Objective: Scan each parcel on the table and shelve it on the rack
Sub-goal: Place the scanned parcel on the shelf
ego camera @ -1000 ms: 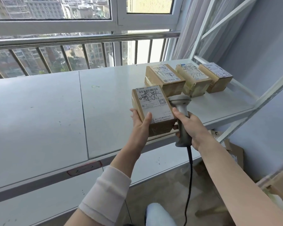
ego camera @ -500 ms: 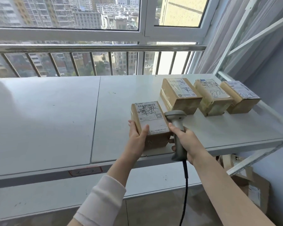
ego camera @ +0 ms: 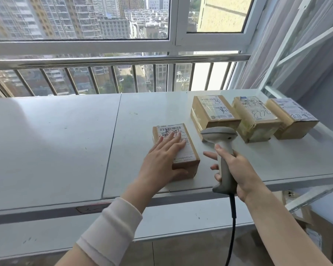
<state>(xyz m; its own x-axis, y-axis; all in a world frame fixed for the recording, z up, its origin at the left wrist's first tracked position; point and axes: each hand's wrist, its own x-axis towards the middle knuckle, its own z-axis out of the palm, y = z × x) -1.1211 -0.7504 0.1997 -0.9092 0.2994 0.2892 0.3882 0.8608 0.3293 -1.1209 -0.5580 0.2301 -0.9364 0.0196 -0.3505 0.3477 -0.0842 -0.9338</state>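
A barcode and a black handwritten scrawl are seen on the white label of the near parcel (ego camera: 187, 160); the small print is not legible. The parcel lies flat on the white surface (ego camera: 56, 141), near its front edge. Three more labelled parcels (ego camera: 256, 118) are lined up behind it to the right, marked in black pen, none clearly readable. A tag (ego camera: 92, 208) on the front edge is blurred. A railing (ego camera: 123, 60) and window are seen behind, and a cardboard box (ego camera: 319, 233) on the floor. The left hand (ego camera: 161, 160) is laid flat on the parcel's label, fingers straight and spread. The right hand (ego camera: 238, 169) is curled round the scanner (ego camera: 219, 135) handle, index finger extended, just beside the parcel.
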